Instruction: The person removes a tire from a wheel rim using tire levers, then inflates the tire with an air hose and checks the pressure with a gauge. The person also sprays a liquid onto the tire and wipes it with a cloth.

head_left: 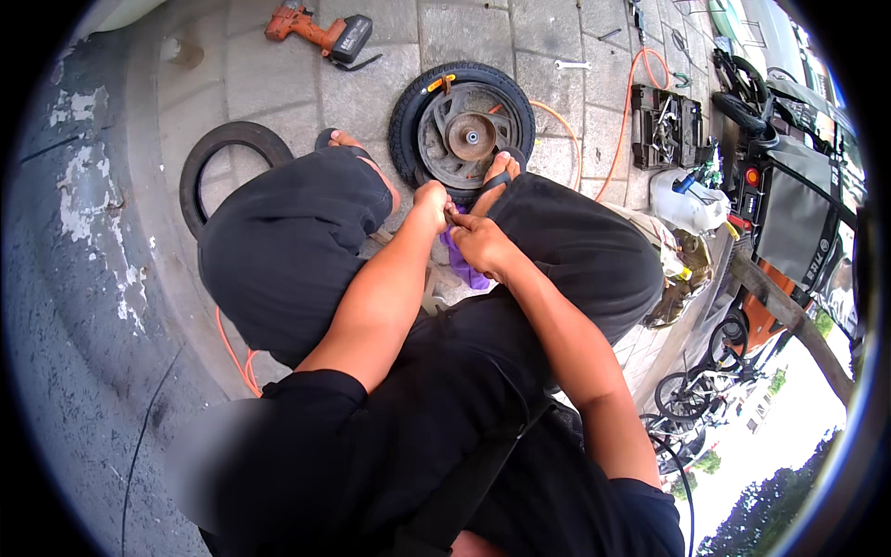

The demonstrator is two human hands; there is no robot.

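Observation:
I sit low with my knees apart in black trousers. Between my knees, my left hand (431, 200) and my right hand (478, 243) meet, both closed on a purple piece of material (461, 263) that hangs down below them. Just beyond my hands a small wheel (462, 123) with a black tyre and a grey hub lies flat on the paving. My right foot (496, 182) in a sandal rests on its near edge. My left foot (349, 146) stands on the paving to the wheel's left.
A loose black tyre (206, 162) lies at the left. An orange cordless drill (318, 32) lies at the top. An orange hose (627, 102), a wrench (572, 65), an open black tool case (665, 125) and a white jug (685, 202) are at the right, beside a parked scooter (789, 213).

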